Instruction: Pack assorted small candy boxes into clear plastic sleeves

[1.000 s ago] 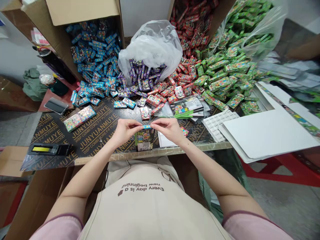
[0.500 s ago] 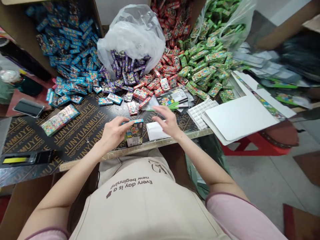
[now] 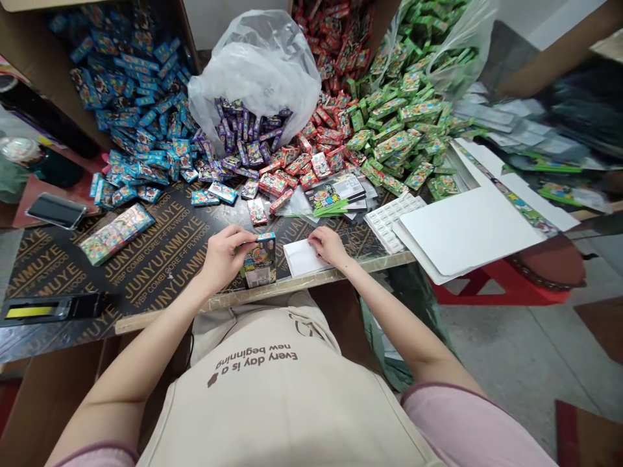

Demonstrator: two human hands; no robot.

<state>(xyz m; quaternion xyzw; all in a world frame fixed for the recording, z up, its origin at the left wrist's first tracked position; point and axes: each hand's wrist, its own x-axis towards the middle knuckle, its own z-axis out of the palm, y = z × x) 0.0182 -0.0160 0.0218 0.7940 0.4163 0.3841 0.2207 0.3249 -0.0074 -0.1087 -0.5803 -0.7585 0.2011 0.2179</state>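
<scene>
- The left hand (image 3: 222, 254) has its fingers closed on the top of a small printed box (image 3: 260, 261), which stands upright near the front edge of the table (image 3: 146, 259).
- The right hand (image 3: 328, 245) lies with curled fingers on a white card (image 3: 299, 258) just beside the box; whether it pinches the card or only presses on it cannot be told.
- The box is tall and stands close to the edge, so a nudge from either hand could tip it off into the lap.
- The card juts toward the edge and could slide off.
- The loose red packs (image 3: 272, 194) nearby could get swept along.
- The table is dark printed plywood, heaped at the back with blue packs (image 3: 136, 97), green packs (image 3: 409, 117) and a plastic bag (image 3: 257, 65) of purple ones.
- A phone (image 3: 56, 209) lies to the left, white boards (image 3: 467, 227) to the right, and the floor (image 3: 511, 363) is grey.
</scene>
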